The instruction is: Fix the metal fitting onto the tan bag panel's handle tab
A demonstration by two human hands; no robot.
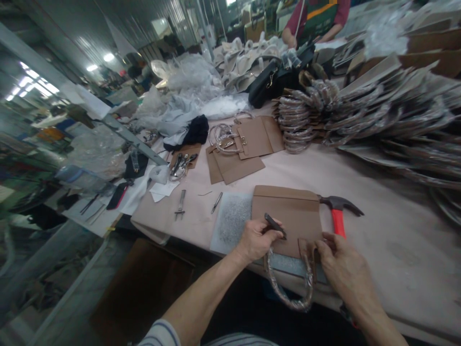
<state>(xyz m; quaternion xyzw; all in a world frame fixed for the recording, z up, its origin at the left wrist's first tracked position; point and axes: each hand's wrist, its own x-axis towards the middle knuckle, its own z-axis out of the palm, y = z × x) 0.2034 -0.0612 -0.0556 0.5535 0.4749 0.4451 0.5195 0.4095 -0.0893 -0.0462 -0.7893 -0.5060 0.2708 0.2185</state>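
A brown leather bag panel (288,211) lies partly on a pitted grey board (230,216) at the table's front edge. A bag handle (288,300) wrapped in clear plastic loops from the panel over the edge towards me. My left hand (257,240) is closed around a short dark punch (275,225), slanted over the panel. At the panel's right corner, my right hand (340,257) pinches the leather beside the handle's tab (304,247); its fingertips are partly hidden. Just beyond that hand lies a hammer (338,211) with a red grip.
On the left lie a thin metal tool (216,203) and a metal divider-like tool (180,204). Further back are more brown panels (252,139). Plastic-wrapped handles and panels (378,110) pile high on the right. A co-worker (320,24) stands across the table.
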